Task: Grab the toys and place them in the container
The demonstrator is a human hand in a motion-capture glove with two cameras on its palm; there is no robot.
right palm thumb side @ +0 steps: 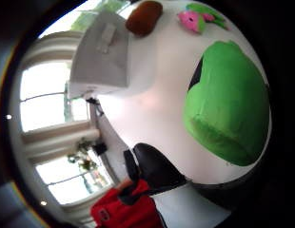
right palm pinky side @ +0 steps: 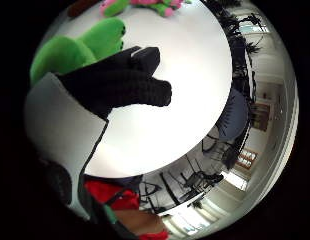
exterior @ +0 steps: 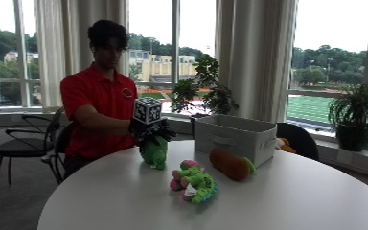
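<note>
Gripping the green plush toy (exterior: 153, 151) near the table edge (exterior: 63, 191), hands (exterior: 152, 130) beside the container (exterior: 235, 138).

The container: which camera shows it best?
The outside view: the whole grey container stands on the table beside the toys. The thumb side palm view shows it smaller, at an angle. The little finger side view misses it.

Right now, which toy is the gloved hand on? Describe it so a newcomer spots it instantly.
On the round white table, look at the edge nearest the seated person, to the side of the white fabric container. There the gloved right hand grips the top of a plain green plush toy. Unlike the pink-and-green plush and the brown one, it is solid bright green.
</note>
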